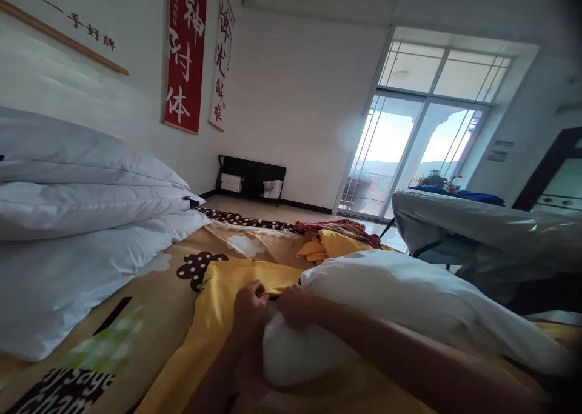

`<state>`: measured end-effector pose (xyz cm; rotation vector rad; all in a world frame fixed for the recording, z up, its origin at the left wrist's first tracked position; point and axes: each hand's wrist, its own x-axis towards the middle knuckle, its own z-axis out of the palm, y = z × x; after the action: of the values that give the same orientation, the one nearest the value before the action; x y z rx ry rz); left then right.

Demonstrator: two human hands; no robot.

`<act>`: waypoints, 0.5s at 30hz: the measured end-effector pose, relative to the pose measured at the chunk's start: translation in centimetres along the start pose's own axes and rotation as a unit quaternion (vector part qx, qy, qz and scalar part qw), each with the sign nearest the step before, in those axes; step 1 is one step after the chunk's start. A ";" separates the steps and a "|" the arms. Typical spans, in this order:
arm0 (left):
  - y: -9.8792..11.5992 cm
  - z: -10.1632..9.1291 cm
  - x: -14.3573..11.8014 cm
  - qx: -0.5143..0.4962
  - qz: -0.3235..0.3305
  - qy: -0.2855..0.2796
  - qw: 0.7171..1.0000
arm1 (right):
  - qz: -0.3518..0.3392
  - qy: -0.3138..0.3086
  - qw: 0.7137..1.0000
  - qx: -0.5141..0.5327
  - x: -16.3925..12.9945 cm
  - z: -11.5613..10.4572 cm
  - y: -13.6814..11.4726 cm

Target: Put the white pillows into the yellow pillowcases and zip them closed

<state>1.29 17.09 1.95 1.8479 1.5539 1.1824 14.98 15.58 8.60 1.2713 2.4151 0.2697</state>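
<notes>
Left fingers point(253, 289) pinch smooth yellow cloth point(240, 274); right fingers point(290, 296) curl against a plump pillow point(386, 287), hold unclear. Puffy cushions point(86, 202) stack toward the bed's point(166, 299) left edge.

I have a passage leftward from the hands point(249, 310) over the patterned sheet point(159, 293), as far as the stacked pillows point(68, 208). Rightward, the plump white pillow point(386, 287) blocks me; ahead and right, past the yellow fabric point(213, 314), rumpled cloths point(341, 244) stand in the way.

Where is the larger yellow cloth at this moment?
In the head view, the larger yellow cloth lies low and left of centre on the patterned cover, beside the left hand and right of the stacked white pillows.
</notes>
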 end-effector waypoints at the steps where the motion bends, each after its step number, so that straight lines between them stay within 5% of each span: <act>1: 0.5 -0.3 -0.5 0.015 0.016 0.005 1.000 | 0.015 0.007 1.000 0.002 0.3 0.0 0.2; 7: 2.4 -1.3 -2.5 0.033 0.053 -0.050 0.997 | 0.084 0.050 0.995 0.019 -0.5 0.9 1.3; 15: 0.9 0.5 -2.5 -0.018 0.114 -0.071 0.991 | 0.103 0.196 0.974 0.044 -6.8 2.8 0.0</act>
<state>2.24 14.57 1.60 2.0800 1.2635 1.1376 19.67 9.95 7.83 1.6433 2.6410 0.5214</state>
